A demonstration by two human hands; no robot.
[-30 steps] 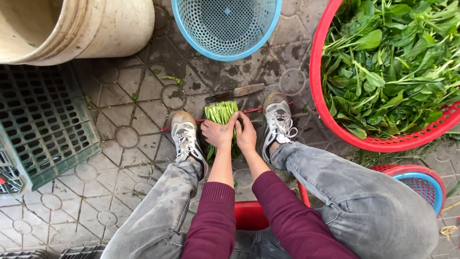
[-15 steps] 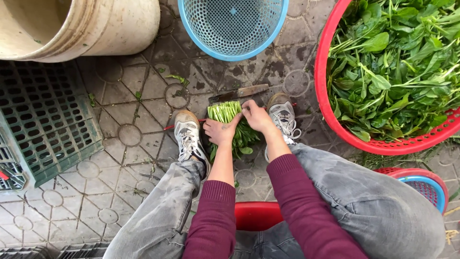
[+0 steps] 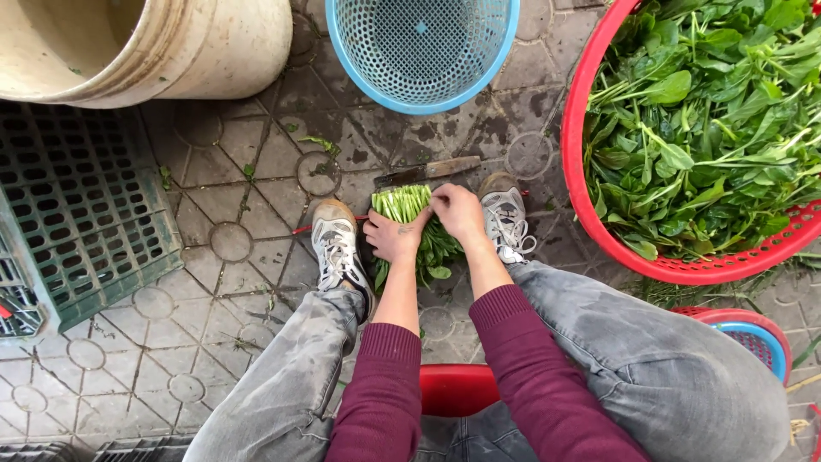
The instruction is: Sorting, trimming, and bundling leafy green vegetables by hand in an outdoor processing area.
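Greens bundle held by both hands above the paving.

The bundle (image 3: 409, 224) is gripped between the shoes: the left hand (image 3: 394, 237) is closed around its left side, and the right hand (image 3: 457, 210) is curled over its right side at the cut stem ends. Leaves hang below both hands. A knife (image 3: 429, 169) lies just beyond the stem ends, and a blue basket (image 3: 421, 50) sits farther out.

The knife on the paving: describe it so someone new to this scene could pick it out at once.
Start at the blue perforated basket at the top of the view and drop to the paving just below it. The knife lies flat there, beyond the cut stem ends of the green bunch that both hands grip. It is the only dark, straight metal thing among round baskets and leaves.
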